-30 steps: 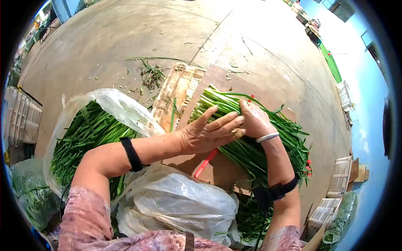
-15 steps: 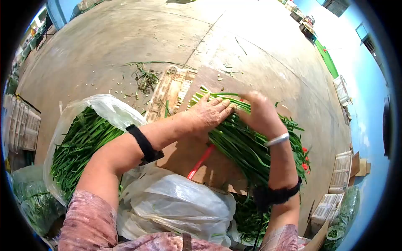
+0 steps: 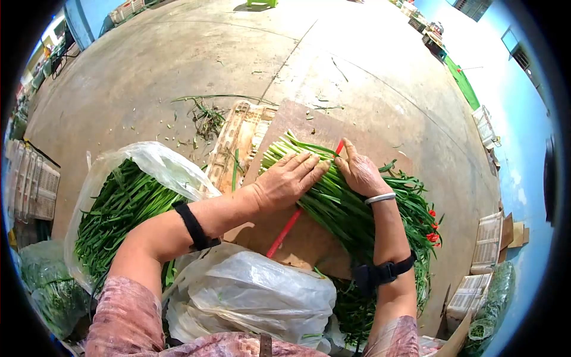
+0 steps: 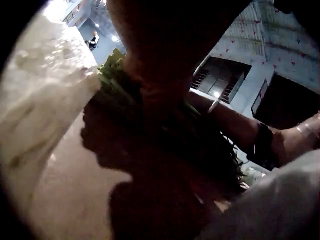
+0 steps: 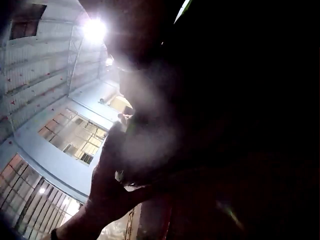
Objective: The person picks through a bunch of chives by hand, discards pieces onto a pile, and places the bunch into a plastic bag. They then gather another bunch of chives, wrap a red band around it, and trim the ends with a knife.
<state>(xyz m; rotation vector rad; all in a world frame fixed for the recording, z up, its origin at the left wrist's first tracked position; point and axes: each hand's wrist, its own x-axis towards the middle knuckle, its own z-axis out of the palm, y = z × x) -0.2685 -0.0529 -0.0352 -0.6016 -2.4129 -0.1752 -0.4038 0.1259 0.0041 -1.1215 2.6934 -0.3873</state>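
Note:
A thick bundle of garlic chives [image 3: 333,202] lies across a brown board [image 3: 297,116], its pale cut ends toward the upper left. My left hand [image 3: 288,181] rests on the bundle near those ends with its fingers extended. On the far side, my right hand [image 3: 360,172] touches the bundle, index finger and thumb spread apart beside the upper end of a red strip [image 3: 285,229]. This strip runs underneath the chives and comes out on the near side. In the left wrist view, the left hand [image 4: 155,65] is dark over the chives; the right wrist view is mostly shadow.
A clear plastic bag [image 3: 160,169] of loose chives [image 3: 113,220] stands at the left. Crumpled plastic sheeting [image 3: 250,291] lies in front of me. Beside the board is a worn, pale plastic crate [image 3: 238,134]. Trimmings [image 3: 207,119] litter the concrete floor beyond.
My left hand has come down flat onto the chives from a raised pose. The right hand lifted, swept across, and came back down at the far side by the red strip.

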